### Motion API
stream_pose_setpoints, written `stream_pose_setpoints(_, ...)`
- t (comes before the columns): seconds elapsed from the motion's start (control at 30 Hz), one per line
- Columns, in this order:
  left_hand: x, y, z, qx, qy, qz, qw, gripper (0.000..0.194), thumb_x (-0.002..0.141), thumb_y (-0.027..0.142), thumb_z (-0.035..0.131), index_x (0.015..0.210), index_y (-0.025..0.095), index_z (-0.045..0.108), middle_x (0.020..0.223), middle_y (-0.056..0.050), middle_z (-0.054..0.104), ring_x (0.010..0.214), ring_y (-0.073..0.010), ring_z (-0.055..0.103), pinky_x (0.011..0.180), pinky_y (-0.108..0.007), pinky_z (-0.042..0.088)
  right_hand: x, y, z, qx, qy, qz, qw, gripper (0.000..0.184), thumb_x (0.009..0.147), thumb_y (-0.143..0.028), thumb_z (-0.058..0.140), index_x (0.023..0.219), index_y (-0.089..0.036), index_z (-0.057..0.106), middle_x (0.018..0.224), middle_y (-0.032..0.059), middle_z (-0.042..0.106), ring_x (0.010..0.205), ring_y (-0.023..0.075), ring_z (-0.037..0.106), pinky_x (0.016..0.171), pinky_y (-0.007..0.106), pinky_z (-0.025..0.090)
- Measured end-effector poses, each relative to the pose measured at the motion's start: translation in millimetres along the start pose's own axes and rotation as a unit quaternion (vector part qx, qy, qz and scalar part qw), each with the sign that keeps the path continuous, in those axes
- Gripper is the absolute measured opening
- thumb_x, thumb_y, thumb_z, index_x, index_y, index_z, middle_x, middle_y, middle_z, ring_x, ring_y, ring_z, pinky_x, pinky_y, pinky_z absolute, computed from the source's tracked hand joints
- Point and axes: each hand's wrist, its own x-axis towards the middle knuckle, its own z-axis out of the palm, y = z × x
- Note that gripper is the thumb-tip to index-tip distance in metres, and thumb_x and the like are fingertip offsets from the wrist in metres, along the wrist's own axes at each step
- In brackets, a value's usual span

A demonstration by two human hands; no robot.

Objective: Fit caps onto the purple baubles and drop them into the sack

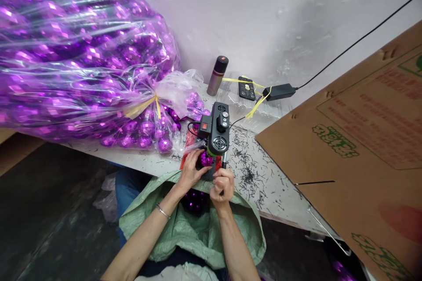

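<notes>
My left hand (190,171), near the middle of the frame, has thumb and fingers about a shiny purple ball (206,158). The ball sits just under the head of a black press (220,128), which hides its top; my fingers cover part of its side. My right hand (223,184), beside it, is curled into a fist around the press's lever (224,159), so most of the grip is out of sight.

Below my hands, a green sack (148,217) gapes open with more purple balls in its dark mouth; how many, I can't make out. At upper left, a clear bag (82,52) packed with such balls runs off the frame, its plastic glare blurring them. A cardboard box (359,140) is cut off at the right edge. My forearms leave the frame at the bottom.
</notes>
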Motion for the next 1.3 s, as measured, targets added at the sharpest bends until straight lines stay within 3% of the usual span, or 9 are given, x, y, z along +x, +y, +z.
stream_pose_setpoints(0.27, -1, 1, -1.7, 0.009, -0.001, 0.023, 1.0, 0.057, 0.082, 0.043, 0.08, 0.131, 0.022, 0.062, 0.132, -0.015, 0.067, 0.128, -0.0342, 0.061, 0.111, -0.053, 0.047, 55, -30, -13, 0.01, 0.005, 0.085, 0.996, 0.031, 0.097, -0.008, 0.044, 0.069, -0.021, 0.049, 0.069, -0.0005, 0.054, 0.065, 0.0126, 0.056, 0.058, 0.028, 0.042)
stream_pose_setpoints(0.47, -60, 2, -32.4, 0.104, -0.051, 0.159, 0.98, 0.05, 0.097, 0.029, 0.062, 0.145, 0.025, 0.049, 0.139, -0.016, 0.062, 0.132, -0.0299, 0.061, 0.11, -0.05, 0.051, 63, -37, -20, 0.009, -0.031, 0.073, 0.997, 0.029, 0.096, -0.005, 0.045, 0.072, -0.021, 0.05, 0.071, -0.0006, 0.055, 0.068, 0.0123, 0.058, 0.061, 0.027, 0.044)
stream_pose_setpoints(0.57, -78, 4, -50.7, 0.148, -0.093, 0.2, 0.964, 0.069, 0.091, 0.052, 0.069, 0.149, 0.023, 0.045, 0.142, -0.018, 0.061, 0.131, -0.0339, 0.06, 0.11, -0.054, 0.051, 51, -32, -18, 0.002, -0.025, 0.056, 0.998, 0.028, 0.096, -0.004, 0.045, 0.074, -0.021, 0.051, 0.073, -0.0003, 0.057, 0.069, 0.0121, 0.059, 0.061, 0.026, 0.046)
stream_pose_setpoints(0.67, -48, 10, -62.1, 0.193, -0.065, 0.206, 0.957, 0.072, 0.095, 0.058, 0.059, 0.153, 0.019, 0.04, 0.144, -0.02, 0.059, 0.133, -0.0343, 0.058, 0.109, -0.054, 0.051, 43, -29, -15, 0.002, -0.019, 0.055, 0.998, 0.028, 0.095, -0.004, 0.044, 0.074, -0.021, 0.051, 0.074, -0.0003, 0.058, 0.068, 0.0122, 0.059, 0.06, 0.026, 0.046)
stream_pose_setpoints(0.77, 22, 17, -68.2, 0.294, -0.004, 0.176, 0.939, 0.045, 0.103, 0.024, 0.041, 0.147, 0.017, 0.049, 0.14, -0.017, 0.062, 0.134, -0.0298, 0.056, 0.112, -0.051, 0.048, 39, -26, -12, 0.005, -0.014, 0.054, 0.998, 0.029, 0.094, -0.003, 0.045, 0.073, -0.022, 0.051, 0.073, -0.0005, 0.057, 0.069, 0.0131, 0.06, 0.06, 0.027, 0.046)
stream_pose_setpoints(0.9, 107, 17, -74.2, 0.49, -0.063, 0.004, 0.87, 0.042, 0.091, 0.002, 0.041, 0.126, 0.007, 0.063, 0.121, -0.024, 0.067, 0.116, -0.0329, 0.062, 0.096, -0.049, 0.051, 37, -24, -12, 0.01, -0.007, 0.052, 0.999, 0.029, 0.094, -0.004, 0.046, 0.072, -0.022, 0.051, 0.072, -0.0006, 0.056, 0.07, 0.0138, 0.06, 0.06, 0.027, 0.047)
stream_pose_setpoints(1.1, 124, 3, -81.3, 0.52, -0.09, -0.048, 0.848, 0.041, 0.09, 0.003, 0.047, 0.128, 0.007, 0.061, 0.108, -0.024, 0.065, 0.102, -0.0342, 0.066, 0.088, -0.048, 0.049, 40, -26, -12, 0.006, -0.009, 0.046, 0.999, 0.029, 0.096, -0.006, 0.045, 0.072, -0.022, 0.05, 0.071, -0.0013, 0.055, 0.071, 0.0136, 0.06, 0.063, 0.027, 0.047)
stream_pose_setpoints(1.17, 117, 2, -85.4, 0.498, -0.089, -0.046, 0.861, 0.047, 0.091, 0.009, 0.053, 0.138, 0.01, 0.055, 0.116, -0.022, 0.064, 0.105, -0.0334, 0.066, 0.091, -0.048, 0.05, 41, -27, -12, 0.002, -0.01, 0.041, 0.999, 0.029, 0.096, -0.006, 0.044, 0.073, -0.022, 0.05, 0.071, -0.0015, 0.055, 0.07, 0.0132, 0.06, 0.063, 0.027, 0.047)
stream_pose_setpoints(1.3, 100, 10, -97.7, 0.209, -0.023, -0.047, 0.977, 0.064, 0.087, 0.032, 0.07, 0.146, 0.017, 0.049, 0.134, -0.016, 0.062, 0.121, -0.0313, 0.062, 0.104, -0.046, 0.05, 45, -29, -12, 0.003, -0.015, 0.035, 0.999, 0.029, 0.096, -0.005, 0.043, 0.073, -0.022, 0.048, 0.071, -0.0016, 0.054, 0.069, 0.0125, 0.058, 0.061, 0.026, 0.046)
